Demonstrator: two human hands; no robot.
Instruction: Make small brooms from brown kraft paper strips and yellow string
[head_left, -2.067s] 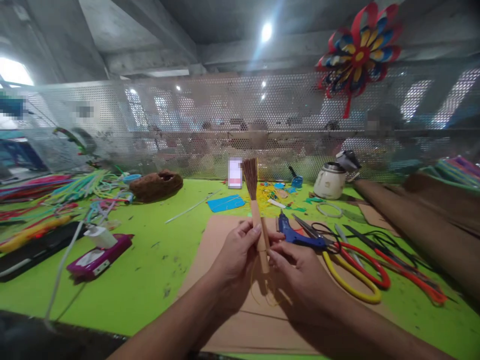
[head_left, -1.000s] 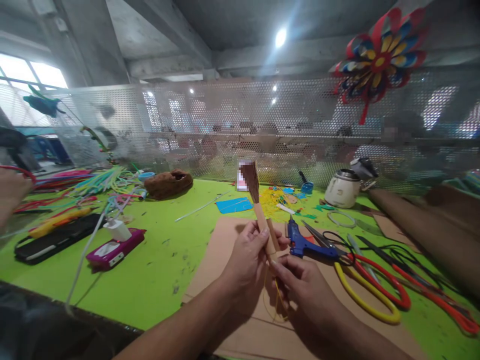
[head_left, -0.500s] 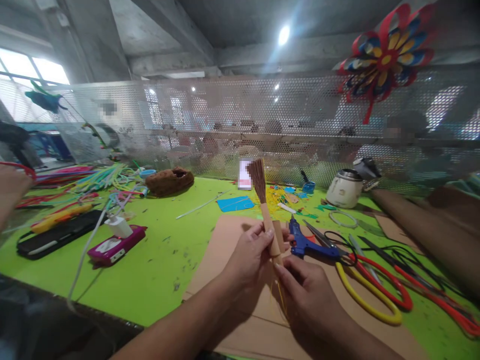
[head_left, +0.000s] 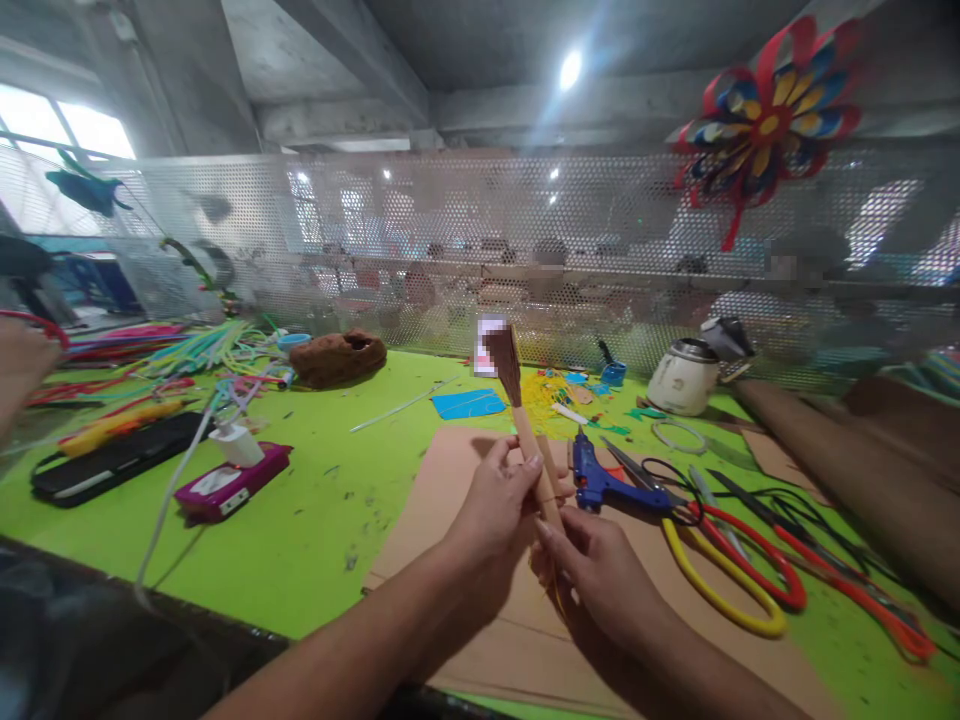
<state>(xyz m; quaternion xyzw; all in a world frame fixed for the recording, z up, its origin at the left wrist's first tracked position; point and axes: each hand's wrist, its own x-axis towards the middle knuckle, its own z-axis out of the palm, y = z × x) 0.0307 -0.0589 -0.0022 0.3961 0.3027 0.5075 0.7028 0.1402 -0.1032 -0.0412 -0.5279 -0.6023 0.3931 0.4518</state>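
Observation:
Both my hands hold a small brush (head_left: 527, 440), tilted, with dark brown bristles at the top and a tan, paper-like wrapped handle. My left hand (head_left: 499, 495) closes round the middle of the handle, thumb in front. Lower down, my right hand (head_left: 592, 560) pinches the handle's bottom end. Thin yellow strands hang beside the right fingers. Behind the handle a second tan piece shows partly; whether it belongs to the brush I cannot tell. Beneath the hands lies brown cardboard (head_left: 427, 510). A blue glue gun (head_left: 600, 480) rests just right of the brush.
Yellow-handled scissors (head_left: 720, 595) and red-handled scissors (head_left: 862, 585) lie at the right among black cords. A co-worker's arm (head_left: 817, 460) reaches in there. A purple power strip (head_left: 236, 485) and black case (head_left: 120, 470) lie left. A perforated screen (head_left: 420, 230) stands behind.
The right hand has shifted up and left along the handle's lower end, and the brush has moved slightly left. The left hand keeps its grip.

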